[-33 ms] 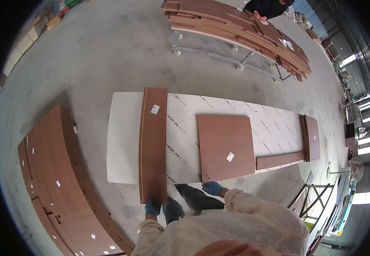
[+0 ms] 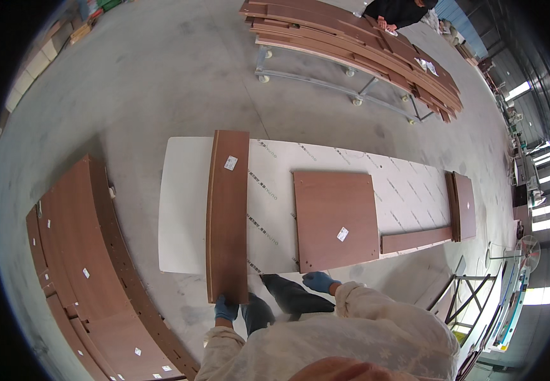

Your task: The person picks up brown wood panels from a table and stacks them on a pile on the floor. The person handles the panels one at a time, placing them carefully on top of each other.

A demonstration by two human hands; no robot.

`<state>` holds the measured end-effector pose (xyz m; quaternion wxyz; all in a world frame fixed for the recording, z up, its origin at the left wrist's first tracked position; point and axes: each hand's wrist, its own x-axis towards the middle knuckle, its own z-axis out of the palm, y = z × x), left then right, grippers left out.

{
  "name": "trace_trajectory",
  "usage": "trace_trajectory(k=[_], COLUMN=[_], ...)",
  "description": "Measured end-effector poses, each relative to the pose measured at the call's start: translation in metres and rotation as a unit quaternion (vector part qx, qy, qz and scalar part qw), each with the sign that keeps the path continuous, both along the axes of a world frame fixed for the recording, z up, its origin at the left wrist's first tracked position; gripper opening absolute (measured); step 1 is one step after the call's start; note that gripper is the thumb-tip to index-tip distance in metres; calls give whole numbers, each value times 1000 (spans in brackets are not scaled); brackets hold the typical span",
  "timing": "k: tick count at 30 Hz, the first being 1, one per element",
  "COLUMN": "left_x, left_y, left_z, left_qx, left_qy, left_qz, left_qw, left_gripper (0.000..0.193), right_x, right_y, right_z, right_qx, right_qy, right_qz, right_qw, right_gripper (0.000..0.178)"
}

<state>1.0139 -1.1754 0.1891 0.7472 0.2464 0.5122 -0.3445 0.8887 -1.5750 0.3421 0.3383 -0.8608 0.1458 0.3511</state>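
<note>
My left hand point(image 2: 226, 310), in a blue glove, is closed on the near end of a long brown board point(image 2: 229, 209). The board lies crosswise over a long white board point(image 2: 268, 209) with rows of print, and its near end sticks out past the white edge. My right hand point(image 2: 318, 281), also gloved in blue, is beside the near edge of a square brown panel point(image 2: 337, 219) with a white label. Its fingers look curled in, and whatever they may hold is hidden. The square panel lies flat on the white board.
A narrow brown strip point(image 2: 416, 239) and a short stack of brown boards point(image 2: 463, 206) lie at the right end. Large brown panels point(image 2: 97, 254) are stacked at the left. Beyond, a person point(image 2: 398, 13) works at a wheeled rack point(image 2: 313, 77) of boards. A fan point(image 2: 527, 253) stands far right.
My right hand has shifted very slightly to the right. My left hand and the boards look the same.
</note>
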Motion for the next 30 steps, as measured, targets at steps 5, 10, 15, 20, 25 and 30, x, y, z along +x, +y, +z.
trace_trajectory(k=[5, 10, 15, 20, 25, 30], left_x=[6, 16, 32, 51, 71, 69], left_y=[-6, -5, 0, 15, 38, 43], left_z=[-25, -11, 17, 42, 77, 110], left_qx=[116, 85, 267, 406, 349, 402], left_qy=[49, 37, 89, -15, -33, -118], left_qz=[-35, -122, -227, -366, -435, -442], left_qw=[991, 988, 932, 837, 830, 793], left_gripper=[71, 74, 72, 61, 59, 49], right_x=[-37, -57, -60, -49, -62, -120], right_y=[-8, 3, 39, 86, 113, 114], right_z=[-23, -13, 21, 89, 131, 109], right_qx=[-68, -45, -22, 43, 60, 8], right_qy=[71, 57, 25, 128, 92, 57], right_qz=[69, -64, -163, -321, -412, -370], right_qw=[993, 995, 986, 937, 905, 927], right_gripper=[49, 50, 46, 45, 43, 42])
